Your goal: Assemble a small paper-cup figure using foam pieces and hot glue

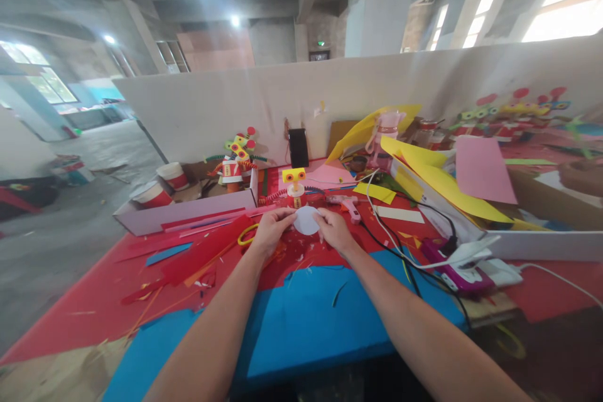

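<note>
A round white paper disc is held level between both hands above the red-covered table. My left hand pinches its left edge, and my right hand grips the right edge between thumb and fingers. Just behind the disc stands a paper-cup robot figure with a yellow head and coiled arms; its lower part is partly covered by the disc. To the right of it lies a pink glue gun. Yellow-handled scissors rest beside my left hand, their blades not visible.
A white box holds paper cups and more figures at left. Yellow and pink sheets lie over a box at right. A purple power strip with trailing cables sits right. Blue sheets cover the front edge; a phone leans behind.
</note>
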Demonstrator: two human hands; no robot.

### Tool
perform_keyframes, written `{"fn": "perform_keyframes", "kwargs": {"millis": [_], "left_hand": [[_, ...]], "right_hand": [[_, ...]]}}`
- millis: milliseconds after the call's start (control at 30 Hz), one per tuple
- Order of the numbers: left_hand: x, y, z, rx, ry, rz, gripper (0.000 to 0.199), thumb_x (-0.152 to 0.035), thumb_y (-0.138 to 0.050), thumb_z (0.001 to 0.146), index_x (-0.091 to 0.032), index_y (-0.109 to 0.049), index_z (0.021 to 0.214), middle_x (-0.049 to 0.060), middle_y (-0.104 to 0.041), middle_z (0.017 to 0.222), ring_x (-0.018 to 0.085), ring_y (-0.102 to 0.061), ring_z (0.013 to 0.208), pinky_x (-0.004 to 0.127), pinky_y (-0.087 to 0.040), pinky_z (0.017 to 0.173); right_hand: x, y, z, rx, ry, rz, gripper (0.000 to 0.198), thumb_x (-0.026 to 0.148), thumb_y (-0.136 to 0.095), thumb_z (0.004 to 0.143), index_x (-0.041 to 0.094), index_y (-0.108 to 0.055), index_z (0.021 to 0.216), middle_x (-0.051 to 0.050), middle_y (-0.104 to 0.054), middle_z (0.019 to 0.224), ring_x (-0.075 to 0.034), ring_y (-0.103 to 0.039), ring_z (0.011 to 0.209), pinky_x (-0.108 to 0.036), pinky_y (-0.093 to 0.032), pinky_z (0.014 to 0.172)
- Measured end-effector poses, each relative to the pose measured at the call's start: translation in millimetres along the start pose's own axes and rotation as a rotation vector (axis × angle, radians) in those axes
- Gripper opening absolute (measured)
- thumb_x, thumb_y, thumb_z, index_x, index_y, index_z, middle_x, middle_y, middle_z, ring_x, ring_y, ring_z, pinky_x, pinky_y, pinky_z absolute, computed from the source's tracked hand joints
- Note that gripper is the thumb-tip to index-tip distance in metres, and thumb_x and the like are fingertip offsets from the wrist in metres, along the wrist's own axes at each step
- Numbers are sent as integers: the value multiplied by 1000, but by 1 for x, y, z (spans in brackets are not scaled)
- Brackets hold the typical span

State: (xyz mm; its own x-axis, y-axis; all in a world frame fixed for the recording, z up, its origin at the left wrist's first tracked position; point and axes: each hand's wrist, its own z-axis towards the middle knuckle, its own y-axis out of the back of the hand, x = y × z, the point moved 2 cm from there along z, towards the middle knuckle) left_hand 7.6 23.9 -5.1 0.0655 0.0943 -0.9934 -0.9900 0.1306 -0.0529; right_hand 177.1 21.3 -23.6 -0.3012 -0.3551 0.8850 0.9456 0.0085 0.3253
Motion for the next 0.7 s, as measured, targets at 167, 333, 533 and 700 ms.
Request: {"fn": "perform_keyframes", "kwargs": {"millis": [167, 333, 533, 700], "left_hand": [[-3, -4, -3, 58, -14, 56, 34, -39, -77, 63, -14, -74, 84, 4, -71, 76, 12, -58, 62, 23, -46, 59], [-7, -7, -6, 93, 13, 90, 32, -41, -79, 60, -13, -71, 74, 3, -69, 70, 13, -59, 63, 26, -46, 65], [-6, -5, -5, 132, -29, 174, 31, -37, -79, 59, -13, -60, 62, 1, -64, 66, 11, -55, 61, 23, -42, 61], [-7, -10, -6, 115, -27, 198, 35, -37, -79, 58, -14, -53, 60, -2, -59, 61, 9, -51, 56, 21, -39, 55]], "right_hand": [[4, 0, -2, 47, 38, -5, 29, 41, -43, 88, 22, -50, 68, 4, -46, 41, -14, -47, 42, -23, -29, 42], [8, -2, -5, 71, 83, -21, 27, 36, -43, 89, 22, -49, 67, 3, -45, 44, -15, -48, 46, -24, -30, 45], [8, -3, -4, 96, 152, -54, 23, 32, -44, 88, 19, -58, 75, 0, -57, 60, -14, -52, 56, -23, -34, 51], [11, -2, -4, 97, 179, -44, 22, 30, -46, 88, 18, -59, 74, -1, -60, 66, -14, -53, 62, -23, -37, 55]]}}
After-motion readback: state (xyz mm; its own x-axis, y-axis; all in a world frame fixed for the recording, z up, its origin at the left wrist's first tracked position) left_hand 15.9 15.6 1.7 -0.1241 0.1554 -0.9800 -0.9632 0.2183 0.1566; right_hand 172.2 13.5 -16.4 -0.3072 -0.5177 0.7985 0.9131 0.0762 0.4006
